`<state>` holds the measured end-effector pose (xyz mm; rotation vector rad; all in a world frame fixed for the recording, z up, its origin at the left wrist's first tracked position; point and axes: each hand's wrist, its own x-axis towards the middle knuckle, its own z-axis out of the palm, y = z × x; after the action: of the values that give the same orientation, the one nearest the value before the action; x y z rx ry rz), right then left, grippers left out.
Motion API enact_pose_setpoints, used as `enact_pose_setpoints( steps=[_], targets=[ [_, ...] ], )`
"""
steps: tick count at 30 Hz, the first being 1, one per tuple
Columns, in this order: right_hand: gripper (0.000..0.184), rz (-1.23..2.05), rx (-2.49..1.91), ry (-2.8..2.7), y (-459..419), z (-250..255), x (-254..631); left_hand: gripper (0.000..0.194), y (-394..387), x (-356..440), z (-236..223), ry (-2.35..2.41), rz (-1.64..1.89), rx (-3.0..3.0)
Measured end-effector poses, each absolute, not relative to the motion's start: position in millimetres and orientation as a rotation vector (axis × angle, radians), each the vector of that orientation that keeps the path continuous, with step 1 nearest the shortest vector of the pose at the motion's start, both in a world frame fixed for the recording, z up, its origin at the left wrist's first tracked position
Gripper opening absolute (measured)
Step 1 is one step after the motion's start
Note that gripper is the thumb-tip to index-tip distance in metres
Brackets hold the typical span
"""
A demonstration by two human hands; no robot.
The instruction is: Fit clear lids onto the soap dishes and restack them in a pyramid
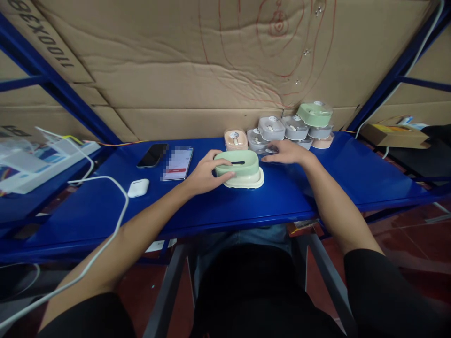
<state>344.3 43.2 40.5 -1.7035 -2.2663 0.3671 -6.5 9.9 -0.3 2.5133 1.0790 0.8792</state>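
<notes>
A light green oval box (243, 162) with a dark slot in its top sits over a cream wavy-edged tray (252, 180). My left hand (207, 172) grips the green box by its left end, thumb in front and fingers over the rim. To the right, my right hand (287, 153) is curled around what looks like a clear plastic lid (278, 162), seen only faintly against the blue. That hand is apart from the green box, just in front of the stacked boxes.
Clear-topped boxes in grey (271, 127), peach (236, 139) and green (314, 114) are stacked against the cardboard wall (158, 84). On the left of the blue table (211, 211) lie two phones (153, 155) and a white earbud case (138, 188). A white cable (120, 225) crosses my left arm.
</notes>
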Motion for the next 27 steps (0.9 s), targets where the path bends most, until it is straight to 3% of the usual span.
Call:
enact_pose_setpoints(
  steps=[9,18,27],
  targets=[
    [0.081,0.389,-1.752,-2.255,40,43,338,0.048,4,0,-8,0.903,0.675,2.515],
    [0.079,0.363,-1.701,-2.267,38,42,337,0.079,3,3,-7,0.946,0.685,2.521],
    [0.082,0.286,-1.682,-2.231,38,42,334,0.09,10,3,-13,1.046,0.701,2.465]
  ],
)
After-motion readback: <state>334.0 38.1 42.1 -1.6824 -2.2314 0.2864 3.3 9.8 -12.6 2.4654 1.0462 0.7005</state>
